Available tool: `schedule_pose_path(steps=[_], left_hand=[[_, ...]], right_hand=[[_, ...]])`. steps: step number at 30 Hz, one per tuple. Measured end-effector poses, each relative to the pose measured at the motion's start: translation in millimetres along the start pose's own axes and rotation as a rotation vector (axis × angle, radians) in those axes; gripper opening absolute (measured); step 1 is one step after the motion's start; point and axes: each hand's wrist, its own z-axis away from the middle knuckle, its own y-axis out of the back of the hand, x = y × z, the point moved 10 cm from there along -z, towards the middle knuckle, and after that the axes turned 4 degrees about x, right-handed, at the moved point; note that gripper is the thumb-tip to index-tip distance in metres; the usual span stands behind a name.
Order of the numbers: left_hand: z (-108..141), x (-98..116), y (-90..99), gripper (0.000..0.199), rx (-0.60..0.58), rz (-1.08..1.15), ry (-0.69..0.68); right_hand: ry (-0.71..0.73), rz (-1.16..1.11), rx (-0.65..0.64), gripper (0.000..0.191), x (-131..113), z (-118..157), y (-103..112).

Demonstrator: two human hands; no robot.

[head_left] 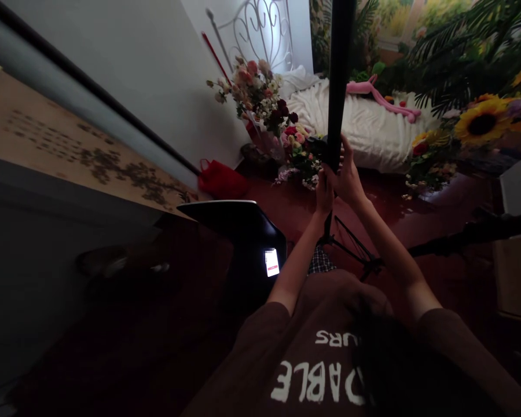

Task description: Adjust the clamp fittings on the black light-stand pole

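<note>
A black upright pole (pixel 339 63) rises from a stand with splayed legs (pixel 351 238) on the dark red floor. My left hand (pixel 324 194) is closed round the lower part of the pole. Just above and to the right, my right hand (pixel 346 176) grips the same pole, its fingers partly behind it. A dark knob or clamp (pixel 318 143) sits on the pole beside my hands; its detail is too dark to make out.
Flower bouquets (pixel 254 87) stand behind the pole, near a bed with white cloth (pixel 373 136). Sunflowers (pixel 481 123) are at the right. A black surface (pixel 230 217) with a lit phone (pixel 271 262) and a red bag (pixel 221 179) lie to the left.
</note>
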Motion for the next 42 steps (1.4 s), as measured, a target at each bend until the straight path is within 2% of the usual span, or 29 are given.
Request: schedule_pose_path(steps=[3,6,9,11,14,18,24,27,29,32,37,39,42], left_hand=[[1.2,0.2,4.5,0.059,0.038,0.000,0.023],[1.7,0.9,6.5,0.056,0.051,-0.039,0.019],[0.9,-2.7,5.6,0.053,0.053,-0.050,0.021],[-0.3,-6.3,4.5,0.052,0.056,-0.039,0.032],[-1.5,-6.8,3.3,0.051,0.040,-0.056,0.041],[-0.1,-0.7,5.3,0.052,0.000,-0.117,0.045],[-0.4,0.6,5.8,0.054,0.008,-0.095,0.014],[-2.1,-6.3,3.4,0.053,0.023,-0.058,0.030],[-2.9,-8.8,2.4,0.054,0.026,-0.044,0.020],[-3.3,-9.7,3.0,0.056,0.035,-0.034,-0.014],[-2.9,-14.4,3.6,0.054,0.045,-0.029,-0.016],[-2.4,-15.8,4.2,0.053,0.056,-0.043,-0.019],[-2.3,-17.5,6.1,0.055,0.081,-0.075,-0.028]], right_hand=[[-0.093,0.011,0.002,0.057,12.5,30.0,10.2],[-0.143,0.045,0.066,0.044,23.6,56.9,20.0],[-0.208,0.035,0.127,0.033,33.1,72.6,25.7],[-0.311,-0.010,0.169,0.029,43.0,79.7,28.1],[-0.510,-0.175,0.207,0.029,61.0,89.5,23.8],[-0.766,-0.513,0.246,0.039,80.0,100.1,5.5],[-1.122,-0.915,0.252,0.011,87.2,104.0,-16.1],[-1.237,-1.000,0.241,0.008,84.3,103.2,-18.3],[-1.233,-0.963,0.245,0.008,83.5,102.8,-14.5],[-1.130,-0.762,0.226,0.010,84.5,104.9,-4.1],[-0.828,-0.432,0.187,0.049,78.9,107.3,17.0],[-0.709,-0.324,0.153,0.053,72.1,105.5,23.7],[-0.603,-0.083,0.089,0.051,64.1,102.3,31.1]])
